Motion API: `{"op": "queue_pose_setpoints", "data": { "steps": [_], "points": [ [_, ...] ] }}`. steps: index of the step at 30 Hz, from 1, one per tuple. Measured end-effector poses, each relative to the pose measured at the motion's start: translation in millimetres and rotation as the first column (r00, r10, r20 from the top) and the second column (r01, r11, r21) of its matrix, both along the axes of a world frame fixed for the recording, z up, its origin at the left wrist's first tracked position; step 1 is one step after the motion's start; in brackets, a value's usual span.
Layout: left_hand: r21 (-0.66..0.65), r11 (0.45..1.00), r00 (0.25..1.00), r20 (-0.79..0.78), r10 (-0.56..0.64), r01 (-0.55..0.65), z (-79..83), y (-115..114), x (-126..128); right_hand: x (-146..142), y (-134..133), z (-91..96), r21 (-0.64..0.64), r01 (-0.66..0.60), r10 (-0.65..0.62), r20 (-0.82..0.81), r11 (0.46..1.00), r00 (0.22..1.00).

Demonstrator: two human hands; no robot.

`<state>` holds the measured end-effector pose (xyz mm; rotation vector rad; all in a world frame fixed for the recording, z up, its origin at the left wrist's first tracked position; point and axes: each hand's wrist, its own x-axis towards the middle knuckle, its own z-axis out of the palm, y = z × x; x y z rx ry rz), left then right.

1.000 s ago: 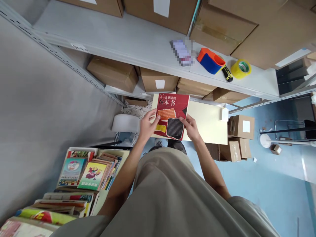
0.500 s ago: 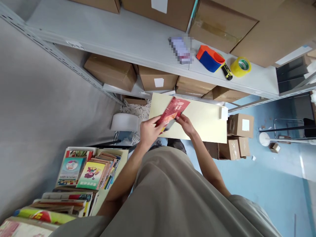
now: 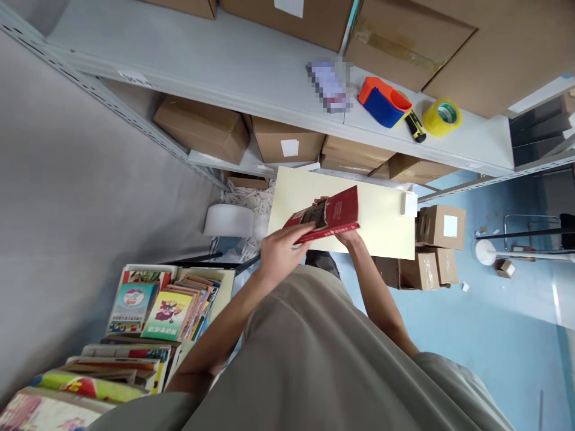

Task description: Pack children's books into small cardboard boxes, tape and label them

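Note:
A red book point(image 3: 340, 209) with a dark picture on its cover is held tilted above the cream tabletop point(image 3: 386, 233), its spine turned toward me. My left hand point(image 3: 282, 250) grips its left end, fingers lying over the cover. Under the book's right half is my right hand point(image 3: 347, 234), supporting it from below; most of those fingers are hidden by the book. A small white box point(image 3: 408, 204) stands at the table's right end.
Books point(image 3: 168, 314) are stacked at the lower left. On the shelf point(image 3: 179, 54) ahead lie a tape dispenser point(image 3: 384, 103), a yellow tape roll point(image 3: 442, 117), a box cutter point(image 3: 415, 127) and a blurred phone-like item point(image 3: 330, 87). Cartons point(image 3: 442, 227) sit right of the table.
The book has been turned over, from a bright red-and-orange face to a darker face with the spine toward me. My right hand has moved beneath it.

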<state>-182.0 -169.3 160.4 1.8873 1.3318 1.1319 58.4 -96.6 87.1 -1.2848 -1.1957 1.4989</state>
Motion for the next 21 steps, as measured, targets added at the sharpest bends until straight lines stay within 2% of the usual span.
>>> {"op": "queue_pose_setpoints", "data": {
  "steps": [4, 6, 8, 11, 15, 18, 21],
  "points": [
    [-0.264, 0.964, 0.976, 0.203, 0.076, -0.02, -26.9, 36.1, -30.0, 5.8, -4.8, -3.0, 0.034, 0.068, -0.066, -0.043, 0.997, 0.997],
    [-0.259, 0.965, 0.963, 0.252, 0.092, -0.025, -38.1, 51.3, -44.0, 7.4, -9.8, -1.1, 0.1, 0.106, -0.108, 0.014, 0.989, 0.994],
    [-0.168, 0.986, 0.963, 0.262, 0.068, -0.024, -45.4, 60.8, -53.8, 8.2, -16.6, 3.8, 0.218, 0.113, -0.135, 0.089, 0.969, 0.987],
    [-0.023, 1.0, 0.966, 0.257, 0.015, -0.009, -48.9, 63.6, -59.1, 8.9, -28.4, 14.3, 0.367, 0.08, -0.145, 0.154, 0.927, 0.977],
    [0.04, 0.998, 0.949, 0.315, 0.033, -0.048, -45.1, 56.3, -56.7, 12.2, -40.3, 28.5, 0.423, 0.068, -0.152, 0.167, 0.903, 0.974],
    [-0.025, 1.0, 0.939, 0.344, 0.026, -0.018, -43.7, 52.4, -56.0, 17.2, -42.1, 37.5, 0.438, 0.041, -0.132, 0.18, 0.898, 0.975],
    [-0.212, 0.976, 0.928, 0.355, 0.114, -0.039, -48.0, 52.5, -57.1, 21.2, -37.9, 42.7, 0.351, 0.059, -0.15, 0.237, 0.934, 0.96]
  ]
}}
